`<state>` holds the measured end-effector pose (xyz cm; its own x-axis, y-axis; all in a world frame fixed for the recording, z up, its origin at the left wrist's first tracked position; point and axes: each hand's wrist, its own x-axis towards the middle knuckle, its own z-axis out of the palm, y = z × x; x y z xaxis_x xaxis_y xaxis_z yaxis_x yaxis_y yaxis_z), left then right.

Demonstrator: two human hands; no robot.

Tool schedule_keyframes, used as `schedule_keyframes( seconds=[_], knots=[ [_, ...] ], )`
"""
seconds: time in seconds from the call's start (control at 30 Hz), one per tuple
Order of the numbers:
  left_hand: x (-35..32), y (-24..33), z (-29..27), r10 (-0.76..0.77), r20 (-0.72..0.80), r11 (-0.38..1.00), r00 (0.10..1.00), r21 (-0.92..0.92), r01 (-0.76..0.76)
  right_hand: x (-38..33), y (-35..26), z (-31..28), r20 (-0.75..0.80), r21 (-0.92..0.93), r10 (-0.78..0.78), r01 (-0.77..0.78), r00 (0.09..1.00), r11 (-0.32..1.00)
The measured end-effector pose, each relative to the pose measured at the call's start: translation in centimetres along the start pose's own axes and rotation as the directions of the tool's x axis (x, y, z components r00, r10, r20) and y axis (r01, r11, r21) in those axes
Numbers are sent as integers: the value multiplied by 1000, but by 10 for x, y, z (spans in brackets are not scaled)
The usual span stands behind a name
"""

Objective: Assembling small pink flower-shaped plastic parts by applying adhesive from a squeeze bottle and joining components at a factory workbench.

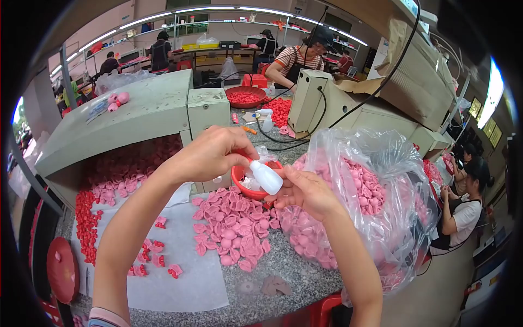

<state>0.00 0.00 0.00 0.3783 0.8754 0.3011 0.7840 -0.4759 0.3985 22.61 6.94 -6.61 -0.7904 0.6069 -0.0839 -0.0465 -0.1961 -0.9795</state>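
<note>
Above the bench, a small white squeeze bottle is tilted, its narrow end up to the left. My left hand pinches that narrow end between thumb and fingers. At the wide base, my right hand has its thumb and curled fingers round the edge. Behind the bottle stands a red-orange basket with white, plastic-looking stuff inside. Below my hands lies a heap of soft pink pieces, some cupped and some round. Several pink pieces with red parts attached rest on a white sheet beneath my left forearm.
A big clear plastic bag of pink pieces bulges at my right. Small red parts line the sheet's left edge. A grey-green machine housing covers more pink pieces at left. Across the bench, a co-worker sits near a red tray.
</note>
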Motion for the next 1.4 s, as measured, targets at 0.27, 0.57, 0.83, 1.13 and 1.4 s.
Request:
schedule_keyframes(
  seconds=[0.27,0.57,0.83,1.13,1.4],
  knots=[
    [-43,53,4,-65,77,534,995,-840,100,-68,0,58,34,33,-160,159,987,987],
    [-98,53,39,-349,-216,445,912,-895,-42,-127,67,88,-338,-15,-211,219,917,976],
    [-209,85,146,-598,-41,236,800,-963,128,-166,117,108,-426,-202,-123,39,896,979],
    [-215,85,206,-561,-133,732,817,-540,415,-158,135,117,-488,-279,-95,-52,868,959],
    [-197,86,209,-547,-43,779,836,-392,489,-151,125,108,-438,-510,-120,-137,891,849]
  ],
)
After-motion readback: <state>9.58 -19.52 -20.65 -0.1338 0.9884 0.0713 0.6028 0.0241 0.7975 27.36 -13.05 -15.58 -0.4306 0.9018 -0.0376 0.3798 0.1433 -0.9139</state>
